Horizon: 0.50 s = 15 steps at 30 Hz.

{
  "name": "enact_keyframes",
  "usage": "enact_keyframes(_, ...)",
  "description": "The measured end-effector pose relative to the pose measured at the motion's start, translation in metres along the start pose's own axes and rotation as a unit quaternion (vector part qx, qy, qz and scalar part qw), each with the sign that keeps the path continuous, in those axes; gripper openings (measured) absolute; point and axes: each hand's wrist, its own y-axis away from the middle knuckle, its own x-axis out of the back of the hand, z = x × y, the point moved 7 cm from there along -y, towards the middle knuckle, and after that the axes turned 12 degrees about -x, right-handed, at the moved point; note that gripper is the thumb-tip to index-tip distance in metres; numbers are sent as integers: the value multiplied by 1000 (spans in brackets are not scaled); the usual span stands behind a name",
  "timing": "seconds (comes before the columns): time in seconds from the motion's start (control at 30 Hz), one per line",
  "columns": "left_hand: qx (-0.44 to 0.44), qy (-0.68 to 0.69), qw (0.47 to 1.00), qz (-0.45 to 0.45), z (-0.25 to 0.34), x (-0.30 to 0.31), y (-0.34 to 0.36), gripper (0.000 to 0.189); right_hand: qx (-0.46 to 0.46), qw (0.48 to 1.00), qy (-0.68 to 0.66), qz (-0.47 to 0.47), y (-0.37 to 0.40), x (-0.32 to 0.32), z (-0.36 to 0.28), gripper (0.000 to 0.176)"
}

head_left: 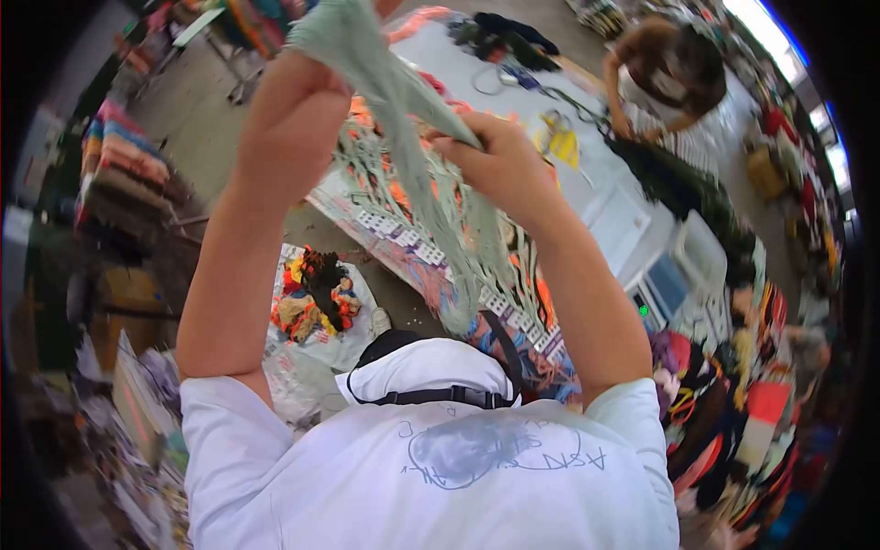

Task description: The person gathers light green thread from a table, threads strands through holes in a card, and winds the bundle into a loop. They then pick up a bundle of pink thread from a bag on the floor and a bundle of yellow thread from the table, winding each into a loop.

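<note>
Above the cluttered worktop [619, 206], left hand [293, 119] and right hand [500, 165] lift a pale green fringed cloth [394, 92], fingers [456, 147] clamped on it; seemingly untangling, which calls for separating strands gently.

Bare concrete floor [197, 128] lies open left of the table [600, 188]. Pale green fringed netting [440, 202] hangs across its near edge; dark clothes [509, 37], cables [500, 78] and a leaning co-worker [665, 73] crowd the far end, with white tabletop bare between.

Pale green fringed cloth [403, 119], held aloft, bunched taut at top, long netted strands dangling below
</note>
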Motion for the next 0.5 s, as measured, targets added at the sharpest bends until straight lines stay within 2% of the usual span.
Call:
enact_keyframes(0.03, -47, -227, 971, -61, 6, 17, 1, 36, -37, 999, -3, -26, -2, -6, -11, 16)
enact_keyframes(0.07, -129, -396, 902, -111, 21, 26, 5, 32, -30, 998, -35, -53, -7, -17, -21, 16)
enact_keyframes(0.1, -197, -548, 797, -161, 31, 32, 13, 28, -26, 994, -66, -80, -11, -27, -33, 15)
enact_keyframes(0.13, -176, -560, 784, -202, 25, 48, 16, 26, -56, 992, -19, -111, -12, -35, -45, 16)
enact_keyframes(0.17, -169, -567, 784, -189, 31, 63, 19, 26, -38, 991, -16, -128, -17, -46, -62, 16)
enact_keyframes(0.23, 13, -600, 759, -251, 16, 95, 27, 27, -25, 989, 17, -144, -31, -67, -82, 20)
enact_keyframes(0.27, 36, -588, 758, -279, 11, 109, 36, 21, 7, 988, 55, -147, -42, -79, -85, 21)
enact_keyframes(0.3, 197, -433, 827, -299, 0, 124, 47, 26, 38, 983, 93, -151, -56, -93, -85, 21)
enact_keyframes(0.33, 344, -251, 853, -300, -8, 132, 62, 33, 59, 980, 104, -161, -68, -106, -83, 20)
enact_keyframes(0.37, 396, -132, 855, -308, -17, 142, 79, 43, 66, 978, 90, -178, -75, -124, -84, 19)
enact_keyframes(0.43, 479, 61, 838, -254, -18, 155, 108, 53, 112, 969, 70, -209, -85, -163, -89, 17)
enact_keyframes(0.47, 474, 169, 845, -179, -25, 165, 124, 62, 102, 969, 61, -216, -90, -179, -90, 16)
enact_keyframes(0.5, 461, 231, 842, -159, -25, 175, 133, 65, 90, 969, 51, -223, -95, -194, -90, 16)
